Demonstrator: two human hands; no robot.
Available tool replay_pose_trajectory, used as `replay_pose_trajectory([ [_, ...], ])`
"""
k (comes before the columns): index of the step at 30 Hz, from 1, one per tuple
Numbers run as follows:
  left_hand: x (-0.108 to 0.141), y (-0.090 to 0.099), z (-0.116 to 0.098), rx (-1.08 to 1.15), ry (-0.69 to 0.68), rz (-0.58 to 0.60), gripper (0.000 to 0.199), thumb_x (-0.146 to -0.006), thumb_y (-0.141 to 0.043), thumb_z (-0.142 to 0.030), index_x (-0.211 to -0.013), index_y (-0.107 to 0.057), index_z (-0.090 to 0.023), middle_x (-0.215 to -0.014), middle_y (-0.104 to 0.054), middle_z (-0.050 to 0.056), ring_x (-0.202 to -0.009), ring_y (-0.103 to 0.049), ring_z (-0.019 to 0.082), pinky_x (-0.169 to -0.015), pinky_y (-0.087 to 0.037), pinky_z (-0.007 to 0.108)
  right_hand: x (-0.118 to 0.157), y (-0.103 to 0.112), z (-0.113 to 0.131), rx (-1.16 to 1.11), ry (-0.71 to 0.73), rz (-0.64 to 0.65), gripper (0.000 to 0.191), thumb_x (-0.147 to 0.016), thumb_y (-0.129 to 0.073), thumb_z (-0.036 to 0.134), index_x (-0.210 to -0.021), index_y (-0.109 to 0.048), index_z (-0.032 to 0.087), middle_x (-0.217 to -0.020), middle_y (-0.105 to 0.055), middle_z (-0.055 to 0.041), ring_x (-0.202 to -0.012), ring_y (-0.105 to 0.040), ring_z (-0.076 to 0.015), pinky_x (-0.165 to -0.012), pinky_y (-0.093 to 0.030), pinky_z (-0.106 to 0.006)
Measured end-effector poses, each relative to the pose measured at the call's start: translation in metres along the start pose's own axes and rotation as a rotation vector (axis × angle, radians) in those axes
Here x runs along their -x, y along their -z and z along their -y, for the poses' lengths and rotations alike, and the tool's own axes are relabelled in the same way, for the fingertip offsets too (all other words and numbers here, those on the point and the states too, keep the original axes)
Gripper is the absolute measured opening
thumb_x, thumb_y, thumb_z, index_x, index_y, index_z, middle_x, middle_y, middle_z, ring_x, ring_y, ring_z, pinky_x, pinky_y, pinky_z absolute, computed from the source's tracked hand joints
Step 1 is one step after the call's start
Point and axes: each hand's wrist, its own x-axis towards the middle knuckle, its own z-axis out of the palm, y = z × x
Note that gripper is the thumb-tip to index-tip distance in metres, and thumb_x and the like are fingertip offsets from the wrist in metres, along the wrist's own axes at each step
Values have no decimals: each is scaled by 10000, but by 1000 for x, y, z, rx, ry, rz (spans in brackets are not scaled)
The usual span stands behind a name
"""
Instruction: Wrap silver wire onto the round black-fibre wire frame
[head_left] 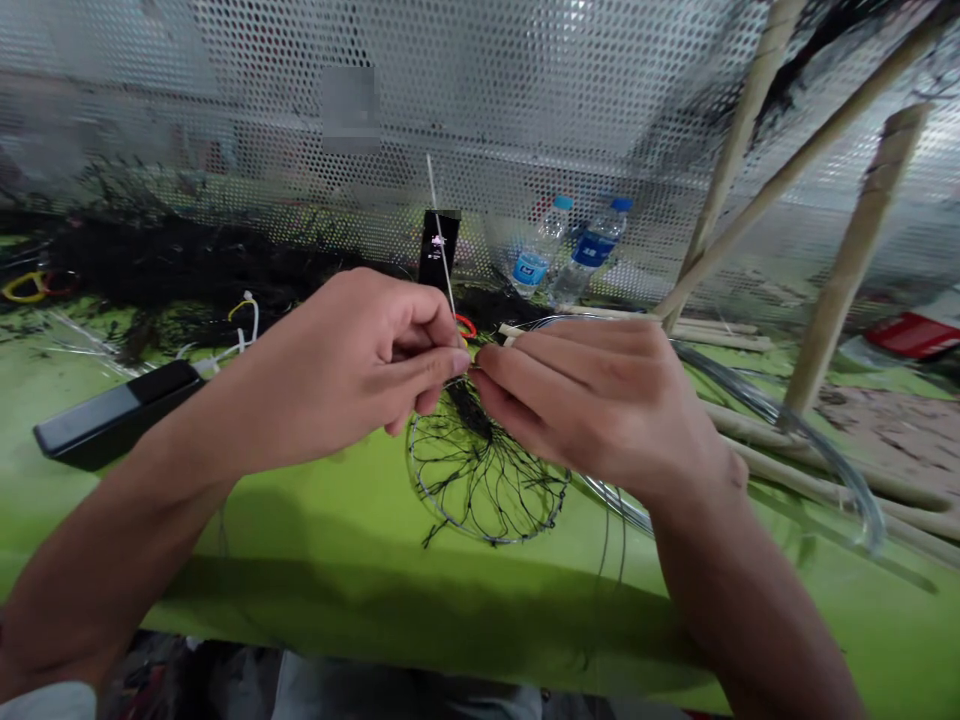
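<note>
My left hand [375, 365] is closed in a pinch, thumb against forefinger. A thin white strip [439, 225] rises from behind its fingertips and appears held there. Close beside it, my right hand [592, 400] is also pinched, its fingertips almost meeting the left ones; what they grip is too small to make out. Below both hands, a round metal wire ring [489, 541] lies on the green table, strung with black netting [480, 455] gathered toward the middle. The netting's upper end is partly hidden by the hands.
Behind stand a dark phone [437, 250] and two water bottles [538, 250]. A black power bank [120, 415] with a white cable lies left, before piled black netting [180, 255]. Wooden poles [855, 260] and clear tubing [817, 450] occupy the right of the green table [322, 560].
</note>
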Motion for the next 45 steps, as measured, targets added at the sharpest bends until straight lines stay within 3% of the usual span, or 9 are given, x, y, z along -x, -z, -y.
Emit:
replay_pose_trajectory([
  [5, 2, -3, -1, 7, -45, 5, 237, -963, -601, -278, -740, -569, -203, -561, -619, -67, -401, -518, 38, -385, -388, 140, 2, -5, 8, 131, 110, -164, 308, -933, -593, 110, -642, -531, 188, -557, -469, 28, -487, -339, -113, -483, -267, -318],
  [8, 1, -3, 1, -39, -77, -28, 203, -955, -601, -262, -763, -565, -211, -579, -626, -69, -431, -536, 43, -399, -386, 144, 0, -6, 11, 73, -51, -140, 304, -917, -596, 117, -623, -550, 182, -530, -477, 36, -469, -344, -101, -475, -263, -305],
  [15, 0, 7, 0, -85, -129, -68, 121, -942, -598, -249, -827, -601, -215, -636, -678, -61, -462, -579, 59, -444, -410, 167, -11, -5, -4, -1304, -712, 58, 110, -829, -767, 258, -820, -737, 152, -640, -679, 6, -494, -561, -90, -440, -432, -219],
  [20, 4, 10, -3, -47, -137, -88, 167, -944, -632, -250, -785, -598, -212, -601, -658, -75, -453, -559, 45, -415, -391, 153, -11, -14, -9, -1650, -806, -14, 123, -735, -845, 196, -840, -784, 177, -659, -689, 28, -502, -563, -66, -444, -459, -193],
  [27, 3, 11, -2, 5, -67, -73, 177, -949, -638, -299, -790, -621, -224, -611, -667, -61, -440, -573, 60, -381, -420, 151, -8, -30, -5, -1644, -740, -146, 124, -749, -841, 154, -852, -809, 216, -682, -701, 32, -550, -578, -73, -488, -484, -202],
  [31, 0, 12, 1, 61, -24, -42, 167, -934, -657, -304, -793, -617, -222, -613, -668, -56, -422, -567, 64, -366, -440, 147, -9, -30, 3, -1366, -653, -316, 120, -772, -814, 119, -843, -809, 216, -695, -716, 19, -559, -589, -93, -491, -471, -232],
  [35, -6, 11, 7, 63, -25, -37, 164, -943, -626, -246, -788, -592, -206, -610, -661, -39, -423, -572, 57, -367, -436, 132, -9, -26, 4, -1001, -536, -378, 152, -811, -764, 78, -834, -811, 221, -861, -777, -16, -776, -691, -136, -709, -546, -285],
  [39, -12, 6, 16, 63, -88, 9, 119, -961, -586, -231, -846, -574, -207, -657, -669, -29, -468, -600, 65, -388, -444, 135, -6, -29, -12, -1409, -653, -133, 53, -852, -753, 209, -872, -790, 176, -758, -733, -15, -613, -644, -113, -561, -523, -247],
  [45, -15, -4, 19, 22, -178, 35, 161, -974, -583, -230, -818, -568, -192, -645, -659, -50, -483, -608, 50, -426, -471, 109, -4, -46, -27, -1922, -881, 266, 362, -878, -716, 458, -721, -684, 133, -564, -606, -1, -428, -499, -76, -358, -336, -185],
])
